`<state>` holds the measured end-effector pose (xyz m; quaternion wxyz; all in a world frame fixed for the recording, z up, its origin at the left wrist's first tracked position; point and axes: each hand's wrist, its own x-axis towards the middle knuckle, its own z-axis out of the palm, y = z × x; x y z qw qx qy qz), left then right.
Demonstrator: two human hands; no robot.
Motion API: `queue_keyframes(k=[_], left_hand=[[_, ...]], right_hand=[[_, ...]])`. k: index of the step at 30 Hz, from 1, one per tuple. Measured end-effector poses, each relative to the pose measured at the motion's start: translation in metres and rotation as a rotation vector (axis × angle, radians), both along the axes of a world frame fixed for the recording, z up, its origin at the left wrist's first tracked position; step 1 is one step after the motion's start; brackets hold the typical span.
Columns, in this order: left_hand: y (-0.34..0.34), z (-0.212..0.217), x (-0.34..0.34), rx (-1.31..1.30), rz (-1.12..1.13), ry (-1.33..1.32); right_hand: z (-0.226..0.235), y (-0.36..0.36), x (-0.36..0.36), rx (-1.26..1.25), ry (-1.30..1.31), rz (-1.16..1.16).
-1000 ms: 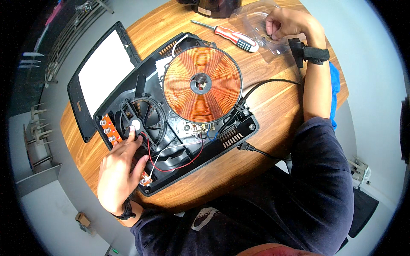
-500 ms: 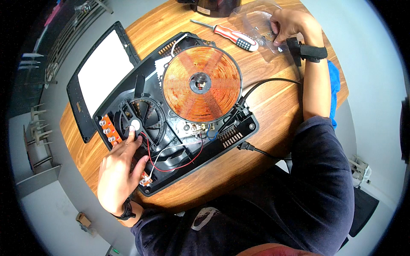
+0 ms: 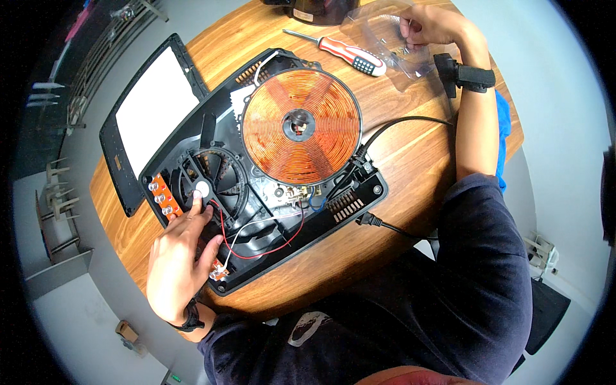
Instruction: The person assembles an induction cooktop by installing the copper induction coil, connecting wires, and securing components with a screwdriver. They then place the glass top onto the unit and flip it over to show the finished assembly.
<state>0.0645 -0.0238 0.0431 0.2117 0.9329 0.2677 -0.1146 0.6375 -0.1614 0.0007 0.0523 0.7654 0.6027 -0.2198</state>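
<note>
An opened induction cooker, its black lower housing (image 3: pixel 305 240) holding a round copper coil (image 3: pixel 273 138), lies on the wooden table. My left hand (image 3: pixel 176 263) rests over its front-left part. The index fingertip touches the white hub (image 3: pixel 201 188) of the cooling fan (image 3: pixel 224 173), with thumb and other fingers apart. Beneath that hand a circuit board (image 3: pixel 165 200) is partly covered. At the far right my right hand (image 3: pixel 439 27) is over a clear plastic bag (image 3: pixel 378 29) holding small screws (image 3: pixel 400 50). Its fingers are pinched; what is between them is too small to make out.
A red-and-white screwdriver (image 3: pixel 350 54) lies beyond the coil. Left of the housing rests the cooker's top panel (image 3: pixel 157 106). A black power cord (image 3: pixel 410 120) loops at the right, its plug (image 3: pixel 371 219) near the front. Blue cloth (image 3: pixel 502 138) sits beside my right forearm.
My right hand has shifted slightly up and left over the plastic bag, away from its lower edge. The left hand stays in place on the fan.
</note>
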Motion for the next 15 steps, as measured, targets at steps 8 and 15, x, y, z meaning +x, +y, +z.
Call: queue_keyframes(k=[8, 15], left_hand=[[-0.002, 0.001, 0.001, 0.001, 0.005, -0.001], [-0.001, 0.003, 0.001, -0.023, 0.018, 0.028]], right_hand=[[-0.008, 0.008, -0.006, 0.173, -0.117, -0.056], [-0.024, 0.022, -0.010, 0.146, 0.136, 0.023]])
